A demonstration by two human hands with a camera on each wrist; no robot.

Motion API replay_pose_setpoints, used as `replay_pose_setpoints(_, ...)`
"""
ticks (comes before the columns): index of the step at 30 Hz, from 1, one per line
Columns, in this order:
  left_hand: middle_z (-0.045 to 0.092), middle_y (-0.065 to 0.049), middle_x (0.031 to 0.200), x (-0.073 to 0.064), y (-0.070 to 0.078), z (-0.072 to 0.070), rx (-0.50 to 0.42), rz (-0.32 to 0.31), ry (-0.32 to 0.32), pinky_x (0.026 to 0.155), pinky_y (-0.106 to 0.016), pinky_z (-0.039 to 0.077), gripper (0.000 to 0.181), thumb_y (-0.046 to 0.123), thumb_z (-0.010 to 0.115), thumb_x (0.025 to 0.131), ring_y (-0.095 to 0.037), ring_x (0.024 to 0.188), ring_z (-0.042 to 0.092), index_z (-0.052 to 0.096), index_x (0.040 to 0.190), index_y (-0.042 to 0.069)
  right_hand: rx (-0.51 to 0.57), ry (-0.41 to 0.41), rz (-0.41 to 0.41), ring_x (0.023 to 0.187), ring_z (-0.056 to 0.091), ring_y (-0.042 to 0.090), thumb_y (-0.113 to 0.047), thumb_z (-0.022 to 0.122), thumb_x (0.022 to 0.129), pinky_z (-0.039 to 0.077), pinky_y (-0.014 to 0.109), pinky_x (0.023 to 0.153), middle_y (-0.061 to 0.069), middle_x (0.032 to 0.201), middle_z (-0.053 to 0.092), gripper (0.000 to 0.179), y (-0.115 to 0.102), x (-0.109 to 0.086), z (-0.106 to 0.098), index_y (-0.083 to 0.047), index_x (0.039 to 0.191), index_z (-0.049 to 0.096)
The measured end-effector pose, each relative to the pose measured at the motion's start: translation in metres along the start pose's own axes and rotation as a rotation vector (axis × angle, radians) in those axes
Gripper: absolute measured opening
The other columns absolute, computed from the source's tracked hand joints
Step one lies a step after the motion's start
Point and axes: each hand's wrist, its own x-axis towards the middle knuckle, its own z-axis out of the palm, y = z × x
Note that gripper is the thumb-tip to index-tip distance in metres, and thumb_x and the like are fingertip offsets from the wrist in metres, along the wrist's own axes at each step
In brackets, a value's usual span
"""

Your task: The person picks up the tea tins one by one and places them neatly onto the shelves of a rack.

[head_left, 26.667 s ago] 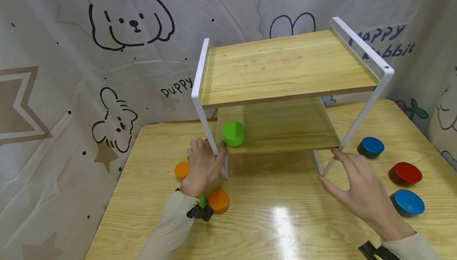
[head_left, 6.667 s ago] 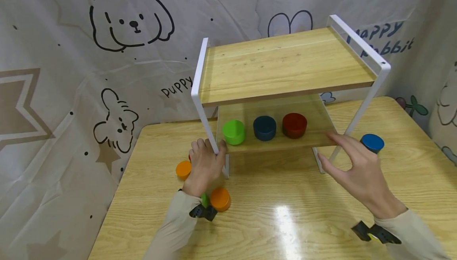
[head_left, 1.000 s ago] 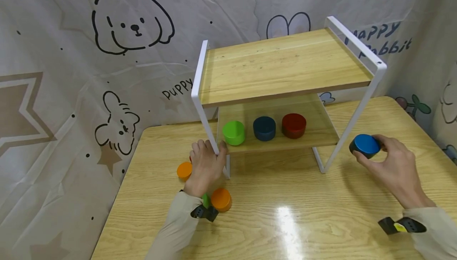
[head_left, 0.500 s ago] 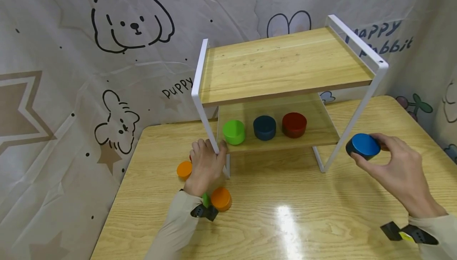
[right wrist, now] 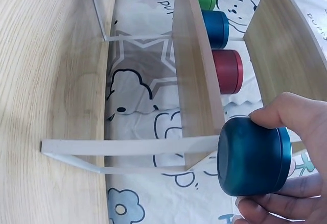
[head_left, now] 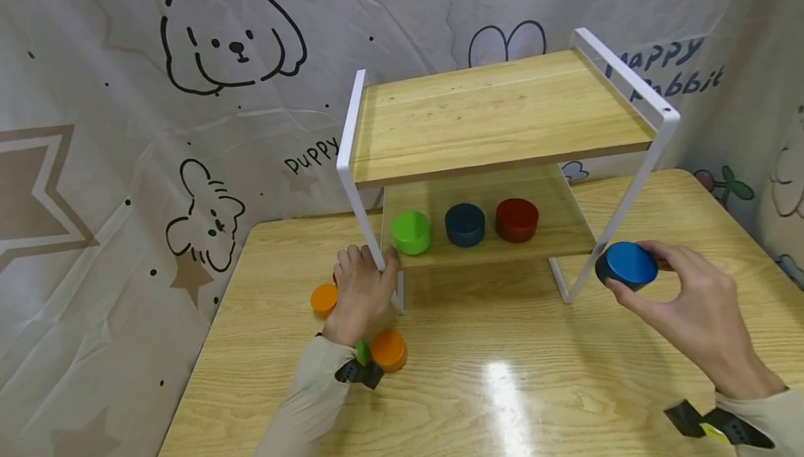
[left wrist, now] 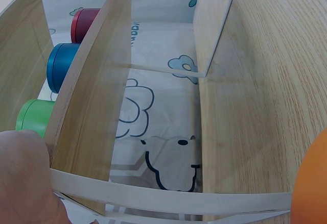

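My right hand (head_left: 703,310) holds a round blue tin (right wrist: 250,155) between thumb and fingers, lifted beside the right front leg of a two-tier wooden shelf rack (head_left: 502,115). My left hand (head_left: 363,293) grips the rack's white left front leg, at the lower shelf's corner. On the lower shelf stand a green tin (head_left: 411,232), another blue tin (head_left: 465,225) and a red tin (head_left: 517,220) in a row from left to right. In the left wrist view only part of the left hand (left wrist: 28,175) shows.
Two orange tins (head_left: 389,350) (head_left: 324,300) stand on the wooden table (head_left: 502,373) around the left forearm. A green thing (head_left: 362,352) and a red one are mostly hidden by that arm. A printed cloth (head_left: 264,129) hangs behind the table.
Blue and red tins joined the green one on the shelf between the two oldest frames. Since then my right hand has picked up another blue tin and brought it left toward the rack.
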Motion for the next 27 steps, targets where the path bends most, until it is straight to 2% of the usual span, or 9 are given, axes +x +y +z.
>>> replay_pose_setpoints(5,0.039,-0.014,0.080,-0.001,0.000,0.000,0.001,0.002,0.005,0.070,-0.039,0.025,0.048,0.041,0.030,0.100,-0.033,0.078,0.034,0.048,0.078,0.002,0.021,0.005,-0.038,0.089,0.059,0.039,-0.012,0.088,0.059,0.029,0.011,0.077,0.026,0.102,0.064,0.063,-0.005,0.003,0.001,0.007,0.113,0.062)
replay_pose_setpoints(12,0.039,-0.013,0.081,-0.001,0.000,0.000,0.001,-0.005,0.006,0.070,-0.039,0.025,0.047,0.042,0.031,0.099,-0.033,0.079,0.034,0.048,0.079,0.003,0.031,0.001,-0.075,0.089,0.060,0.037,-0.012,0.089,0.057,0.029,0.006,0.079,0.023,0.104,0.065,0.063,-0.010,0.006,0.002,0.005,0.112,0.064)
replay_pose_setpoints(15,0.039,-0.013,0.080,-0.001,0.000,0.000,-0.004,-0.008,0.008,0.070,-0.039,0.025,0.047,0.042,0.031,0.099,-0.033,0.080,0.034,0.047,0.078,0.004,0.035,0.006,-0.096,0.089,0.060,0.035,-0.013,0.089,0.057,0.030,0.007,0.077,0.023,0.104,0.066,0.062,-0.015,0.006,0.003,0.005,0.112,0.065)
replay_pose_setpoints(20,0.039,-0.013,0.080,0.000,0.000,0.001,-0.010,-0.007,0.006,0.070,-0.039,0.025,0.047,0.043,0.030,0.099,-0.033,0.080,0.034,0.047,0.077,0.004,0.013,0.008,-0.123,0.085,0.057,0.029,-0.016,0.088,0.059,0.034,0.016,0.069,0.021,0.101,0.067,0.063,-0.025,0.008,0.007,0.004,0.114,0.065)
replay_pose_setpoints(24,0.039,-0.013,0.081,0.000,-0.001,0.001,-0.011,-0.005,0.005,0.070,-0.039,0.025,0.047,0.042,0.031,0.099,-0.033,0.080,0.034,0.047,0.078,0.004,-0.041,0.022,-0.152,0.070,0.052,0.019,-0.023,0.087,0.061,0.035,0.022,0.058,0.012,0.082,0.064,0.063,-0.031,0.012,0.011,0.003,0.114,0.065)
replay_pose_setpoints(27,0.039,-0.013,0.081,0.000,0.000,0.001,-0.010,-0.003,0.007,0.071,-0.039,0.025,0.046,0.042,0.032,0.099,-0.033,0.080,0.034,0.047,0.078,0.003,-0.068,0.030,-0.182,0.059,0.044,0.011,-0.036,0.083,0.068,0.035,0.023,0.048,0.005,0.073,0.059,0.062,-0.036,0.016,0.015,0.002,0.113,0.066)
